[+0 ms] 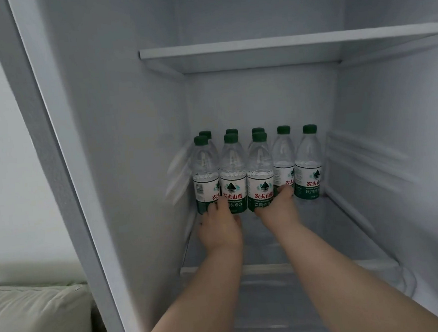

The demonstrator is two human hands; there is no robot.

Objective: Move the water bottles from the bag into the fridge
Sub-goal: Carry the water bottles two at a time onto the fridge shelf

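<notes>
Several clear water bottles with green caps and green-and-white labels stand upright in two rows at the back of a fridge shelf (310, 237). My left hand (219, 227) grips the base of the front middle-left bottle (233, 175). Beside it, my right hand (279, 208) grips the base of the front bottle to the right (260, 173), its fingers reaching between that bottle and the one behind it (283, 158). A lone bottle (308, 164) stands at the far right. The bag is out of view.
An upper white shelf (281, 43) spans the fridge above the bottles. The fridge's left wall and frame (62, 152) stand close on the left. A pale green cushion (36, 319) lies at the lower left, outside the fridge.
</notes>
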